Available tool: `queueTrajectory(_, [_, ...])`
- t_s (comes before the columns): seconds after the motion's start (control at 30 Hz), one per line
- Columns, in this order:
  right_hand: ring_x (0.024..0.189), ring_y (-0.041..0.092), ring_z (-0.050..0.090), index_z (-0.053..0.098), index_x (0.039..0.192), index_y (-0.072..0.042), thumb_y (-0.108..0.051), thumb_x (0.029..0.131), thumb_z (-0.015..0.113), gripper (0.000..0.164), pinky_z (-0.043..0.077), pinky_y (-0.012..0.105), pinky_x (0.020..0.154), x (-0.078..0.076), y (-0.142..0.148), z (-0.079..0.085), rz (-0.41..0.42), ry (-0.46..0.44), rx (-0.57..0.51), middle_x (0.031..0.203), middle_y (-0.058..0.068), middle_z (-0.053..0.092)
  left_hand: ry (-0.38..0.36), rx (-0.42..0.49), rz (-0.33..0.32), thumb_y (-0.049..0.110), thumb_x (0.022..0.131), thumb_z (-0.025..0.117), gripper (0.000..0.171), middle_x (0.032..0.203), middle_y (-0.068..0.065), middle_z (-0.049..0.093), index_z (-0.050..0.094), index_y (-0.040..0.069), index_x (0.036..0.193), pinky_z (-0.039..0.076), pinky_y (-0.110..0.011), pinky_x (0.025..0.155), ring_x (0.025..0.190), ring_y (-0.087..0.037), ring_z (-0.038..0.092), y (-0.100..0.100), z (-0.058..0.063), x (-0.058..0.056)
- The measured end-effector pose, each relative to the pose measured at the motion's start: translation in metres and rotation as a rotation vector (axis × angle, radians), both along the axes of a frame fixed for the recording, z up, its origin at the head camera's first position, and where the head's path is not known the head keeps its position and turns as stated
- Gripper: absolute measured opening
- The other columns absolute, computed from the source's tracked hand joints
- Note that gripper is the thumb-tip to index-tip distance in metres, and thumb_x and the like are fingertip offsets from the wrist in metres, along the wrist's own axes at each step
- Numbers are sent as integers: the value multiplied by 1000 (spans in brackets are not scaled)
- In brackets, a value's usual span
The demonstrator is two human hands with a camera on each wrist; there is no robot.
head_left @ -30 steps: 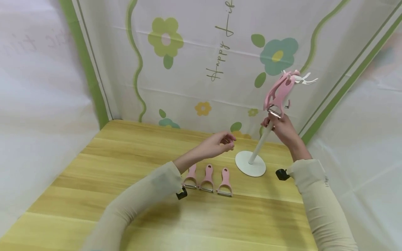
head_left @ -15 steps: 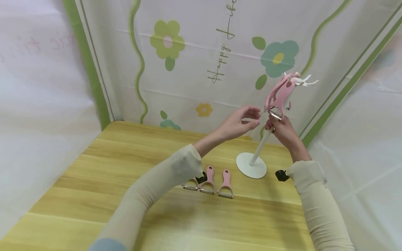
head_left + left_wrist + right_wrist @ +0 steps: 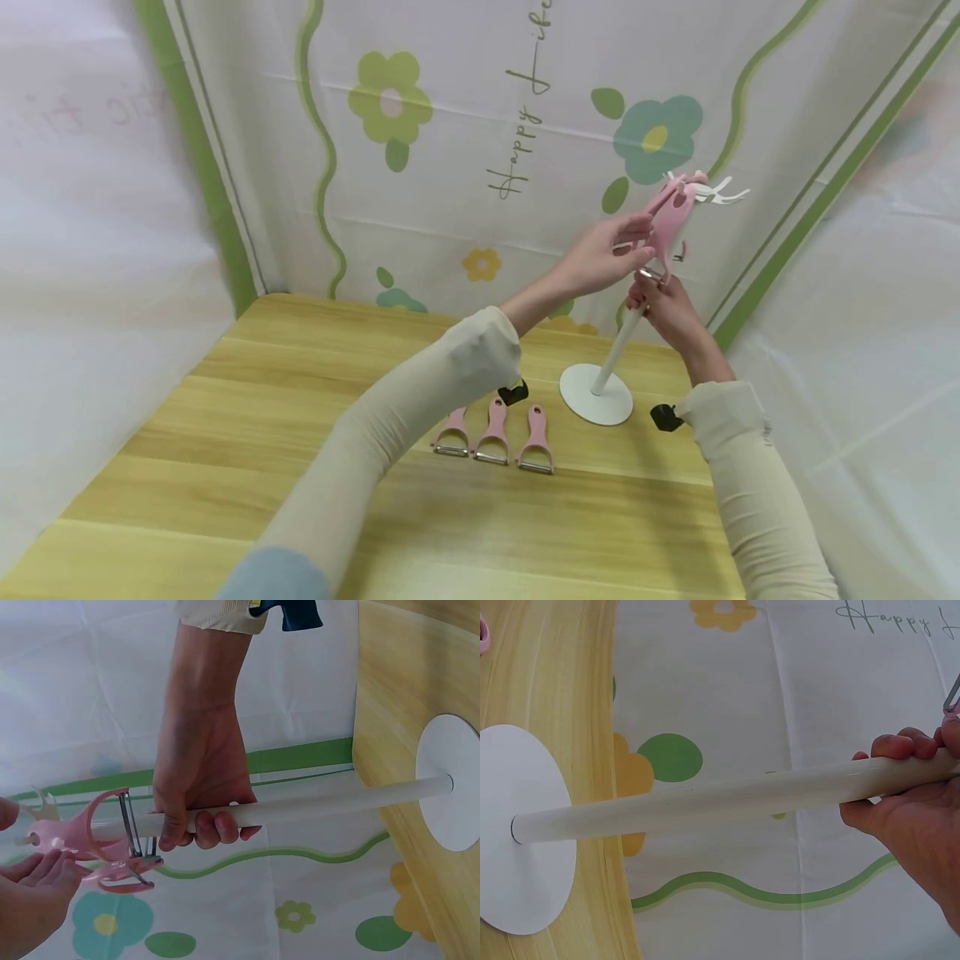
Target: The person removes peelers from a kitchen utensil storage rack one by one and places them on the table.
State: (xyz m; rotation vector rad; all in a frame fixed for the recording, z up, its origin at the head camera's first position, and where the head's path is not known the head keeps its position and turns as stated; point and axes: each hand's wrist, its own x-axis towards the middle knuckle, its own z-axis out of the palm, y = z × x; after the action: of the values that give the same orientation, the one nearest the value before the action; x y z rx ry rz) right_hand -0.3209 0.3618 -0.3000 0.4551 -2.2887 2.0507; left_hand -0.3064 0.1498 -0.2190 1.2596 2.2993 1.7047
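Observation:
My right hand (image 3: 671, 310) grips the white pole (image 3: 618, 348) of a stand, just below its top; in the right wrist view, fingers and thumb wrap the pole (image 3: 705, 814). Pink Y-shaped peelers (image 3: 670, 223) hang from the stand's white hooks (image 3: 716, 193), their blades pointing down beside the right hand. My left hand (image 3: 600, 257) is up at these peelers from the left, its fingers fairly straight. In the left wrist view, the left hand's fingertips (image 3: 56, 866) lie against a pink peeler (image 3: 75, 829), while the thumb stands apart at the frame's edge.
The stand's round white base (image 3: 581, 400) sits on the wooden table (image 3: 300, 467) towards the back right. Three more pink peelers, left (image 3: 455, 419), middle (image 3: 496, 419) and right (image 3: 537, 427), lie in a row under the left forearm. A flower-printed cloth (image 3: 450, 183) hangs behind.
My left hand has risen to the right, from above the table up to the hanging peelers. The right hand keeps its hold on the pole, and the stand has stayed put.

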Motion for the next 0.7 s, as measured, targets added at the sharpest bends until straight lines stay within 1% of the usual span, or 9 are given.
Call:
queueTrajectory(0.13, [73,14,43,47,98,-8,-25,106,45,19,43,26,69,-2,-2,-1,-10,-8,0,77,-2,45,9,-7,27,15,102,55,54,154,-8,47,38,4,152,42,-13,107,138,-16,50,9,4,-7])
queueTrajectory(0.33, [74,15,43,46,99,-12,-26,106,44,16,44,26,70,-5,-1,-2,-32,-33,10,78,-2,43,-7,-15,57,15,103,55,51,150,-10,51,40,2,150,46,-13,102,133,-16,55,19,7,-17])
queueTrajectory(0.4, [75,15,43,47,99,-13,-25,107,43,15,44,26,70,-5,0,-2,-37,-36,22,78,-3,42,-26,-19,62,14,103,55,49,148,-12,54,42,1,148,48,-14,101,131,-17,57,22,8,-19])
queueTrajectory(0.53, [75,15,43,49,99,-13,-20,108,42,13,44,28,70,-4,1,-1,-40,-27,39,77,-2,44,-75,-3,76,12,102,56,44,138,-13,62,49,-1,143,52,-13,93,124,-17,61,27,10,-22])
queueTrajectory(0.63, [73,15,43,51,98,-13,-16,107,43,12,43,29,69,-5,1,0,-44,-12,53,75,-2,45,-132,16,82,10,100,58,41,129,-12,67,54,-1,139,54,-13,85,114,-15,65,31,13,-23])
queueTrajectory(0.7, [72,15,44,52,96,-14,-16,107,44,15,42,28,68,-5,2,0,-51,-3,69,74,-2,46,-180,36,68,9,100,59,39,123,-12,69,56,-1,137,56,-14,81,107,-15,67,32,15,-23])
